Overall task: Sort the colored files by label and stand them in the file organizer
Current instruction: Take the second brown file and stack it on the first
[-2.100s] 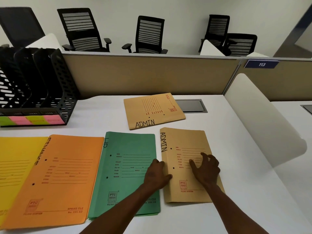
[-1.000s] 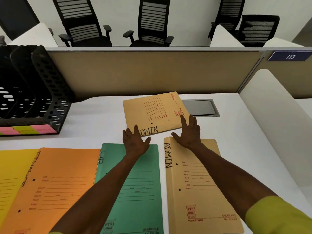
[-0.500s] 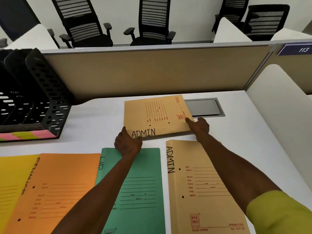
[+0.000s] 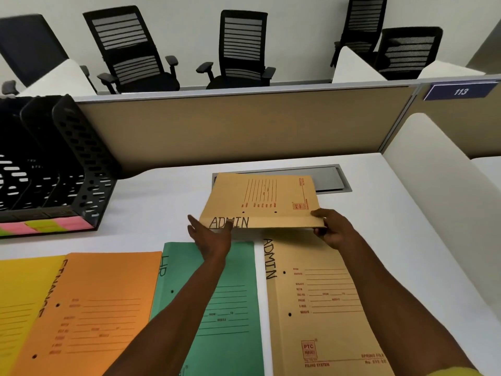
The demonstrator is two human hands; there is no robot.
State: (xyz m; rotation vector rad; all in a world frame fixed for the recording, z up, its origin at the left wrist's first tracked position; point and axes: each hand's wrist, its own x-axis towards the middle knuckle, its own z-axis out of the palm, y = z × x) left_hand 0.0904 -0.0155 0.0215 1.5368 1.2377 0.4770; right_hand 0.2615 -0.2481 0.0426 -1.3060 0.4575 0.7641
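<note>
Fingers of the right hand [image 4: 334, 229] are curled round the near right corner of the far ADMIN file [image 4: 260, 202], raised off the desk [image 4: 157, 196]; the left hand [image 4: 210, 236] is spread flat beneath its near left edge.

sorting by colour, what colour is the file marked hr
Green, seen in the head view: the HR file lies flat on the desk.

White desk [image 4: 151, 207] bears the file organizer [image 4: 54, 169] and apparently four flat files [image 4: 89, 308]
</note>
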